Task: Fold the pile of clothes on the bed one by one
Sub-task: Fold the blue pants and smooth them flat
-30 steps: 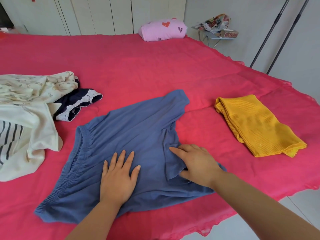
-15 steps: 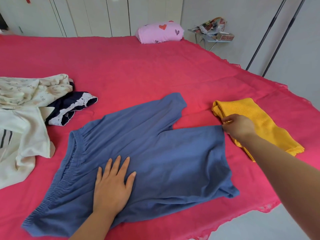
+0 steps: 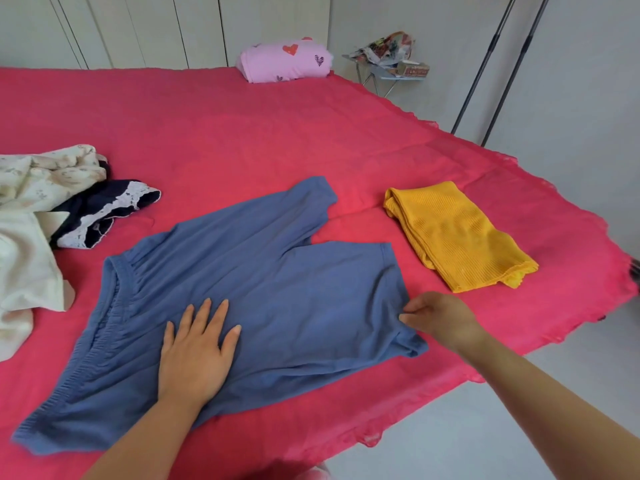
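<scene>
Blue shorts [image 3: 277,289] lie spread flat on the red bed [image 3: 242,133], waistband to the left, both legs pointing right. My left hand [image 3: 197,344] presses flat on the shorts near the waistband, fingers straight. My right hand [image 3: 436,320] pinches the hem of the near leg at its right edge. A folded yellow garment [image 3: 457,237] lies to the right of the shorts. The unfolded pile [image 3: 31,216] of cream, striped and navy lace-trimmed clothes sits at the left edge.
A pink heart-print pillow [image 3: 287,62] rests at the bed's far side. A small stand with papers [image 3: 391,60] and two dark poles [image 3: 495,64] stand beyond the bed on the right. The bed's near-right edge drops to a grey floor [image 3: 485,427].
My right hand spread the near leg of the shorts out to the right, then slid down along its hem toward me. The left hand stayed pressed on the shorts.
</scene>
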The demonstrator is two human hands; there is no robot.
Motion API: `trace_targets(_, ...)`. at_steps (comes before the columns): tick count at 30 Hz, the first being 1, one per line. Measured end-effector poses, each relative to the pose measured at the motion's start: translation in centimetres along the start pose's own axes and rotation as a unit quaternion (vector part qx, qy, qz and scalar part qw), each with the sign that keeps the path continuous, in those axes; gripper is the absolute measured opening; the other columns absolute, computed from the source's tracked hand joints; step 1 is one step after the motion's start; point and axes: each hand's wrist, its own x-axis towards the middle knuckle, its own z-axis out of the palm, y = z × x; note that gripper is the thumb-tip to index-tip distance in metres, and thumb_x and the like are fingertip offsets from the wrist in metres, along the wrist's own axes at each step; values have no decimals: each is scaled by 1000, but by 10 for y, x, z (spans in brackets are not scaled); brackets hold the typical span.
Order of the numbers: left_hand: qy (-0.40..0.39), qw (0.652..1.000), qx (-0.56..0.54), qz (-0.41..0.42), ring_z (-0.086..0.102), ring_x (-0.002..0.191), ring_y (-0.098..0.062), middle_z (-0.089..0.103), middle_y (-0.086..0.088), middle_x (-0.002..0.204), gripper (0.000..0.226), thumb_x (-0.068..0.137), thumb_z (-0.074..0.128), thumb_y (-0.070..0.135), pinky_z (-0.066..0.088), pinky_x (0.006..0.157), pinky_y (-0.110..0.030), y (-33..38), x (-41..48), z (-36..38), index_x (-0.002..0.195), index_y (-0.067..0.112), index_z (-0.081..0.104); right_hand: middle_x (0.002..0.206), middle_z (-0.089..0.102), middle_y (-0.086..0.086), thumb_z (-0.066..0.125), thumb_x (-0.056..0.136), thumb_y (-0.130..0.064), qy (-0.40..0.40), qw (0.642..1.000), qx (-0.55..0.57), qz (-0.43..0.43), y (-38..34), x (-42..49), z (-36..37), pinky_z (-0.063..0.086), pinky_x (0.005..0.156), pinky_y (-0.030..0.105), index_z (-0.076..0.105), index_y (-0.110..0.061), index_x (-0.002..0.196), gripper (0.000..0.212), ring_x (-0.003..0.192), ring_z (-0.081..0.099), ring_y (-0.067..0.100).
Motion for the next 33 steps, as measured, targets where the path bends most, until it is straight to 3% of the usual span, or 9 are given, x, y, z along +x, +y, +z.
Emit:
trace_targets(4,-2,1000,-5,-1,5,146,-17,11,4,158,59,95,21,53,1,117,-41,0,0,0,149,31,11,70,61,-3,64,83,-5,91,983,147,-64,-4,-9,-4,42,66,23,60,-20,70,20,67,55,10)
trace_targets(8,1,1000,-3,-1,6,146,-18,12,4,158,59,95,22,53,1,117,-41,-1,0,0,149,31,12,77,54,-4,56,89,0,99,959,214,-158,-10,-14,-6,40,68,11,54,-19,80,21,68,50,-4)
trace_targets(11,-1,1000,1,-1,5,146,-17,12,4,158,59,95,21,53,1,117,-41,-1,0,0,149,32,12,87,53,-3,47,90,9,12,968,200,-153,-12,-15,4,41,74,8,52,-20,97,30,77,52,-10)
trace_targets(14,1,1000,1,-2,5,146,-17,12,4,158,59,95,21,53,1,117,-41,-1,1,1,149,32,12,111,53,5,40,86,17,-65,986,112,-104,-6,-12,17,41,91,16,43,-10,127,50,111,55,13)
trace_targets(18,3,1000,1,-1,5,146,-17,12,4,158,59,95,20,54,0,117,-41,-2,1,3,149,32,12,120,58,3,62,84,-6,-43,991,-48,-114,-4,-8,26,42,95,26,24,-12,146,74,115,55,20)
trace_targets(23,2,1000,0,1,5,146,-17,12,4,158,59,95,20,54,0,117,-41,-3,2,4,149,32,13,69,50,-10,62,82,-6,-40,986,-88,-133,-4,-11,15,32,59,20,32,-13,142,68,69,52,14)
trace_targets(28,-6,1000,6,2,4,146,-18,11,4,158,60,94,18,54,0,117,-42,-2,2,2,149,31,11,73,47,-7,64,72,9,-39,994,63,-77,14,-33,-13,36,55,11,58,-22,108,48,67,47,11)
trace_targets(31,-19,1000,6,1,3,146,-19,9,3,158,60,95,17,54,0,117,-42,-2,3,0,149,31,10,93,55,-3,68,67,5,-141,982,128,8,24,-53,-24,42,54,10,54,-28,109,56,74,54,8)
trace_targets(33,-35,999,9,1,2,146,-19,7,3,158,60,95,16,54,-1,117,-43,-2,3,-2,149,31,7,97,57,-1,65,70,7,-182,980,69,31,31,-61,-24,44,55,11,52,-29,110,56,71,55,7)
